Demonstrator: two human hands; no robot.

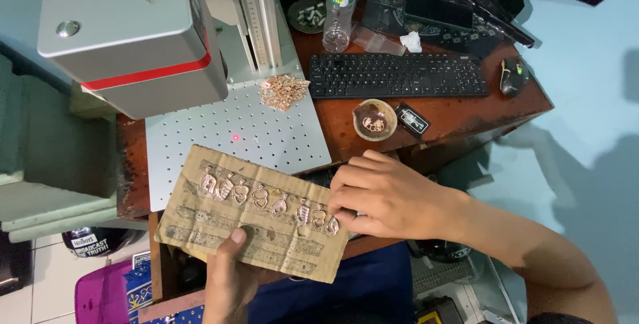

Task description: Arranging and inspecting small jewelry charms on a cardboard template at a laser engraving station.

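The left hand (229, 277) grips the lower edge of a cardboard strip (256, 214), thumb pressed on its face, holding it just off the table's (459, 121) front edge below the perforated metal plate (233, 131). The right hand (386, 197) pinches the end pendant in the row of gold pendants (266, 197) (about eight, laid side by side) at the strip's right end.

Under our left thumb (237, 236), brown striped cardboard (253, 214) carries gold-coloured pendants (269, 199). Beyond our right hand (389, 197) we see a silver plate dotted with holes (233, 131), one red light spot (235, 138), a black keyboard (398, 75) and reddish-brown desk (466, 114).
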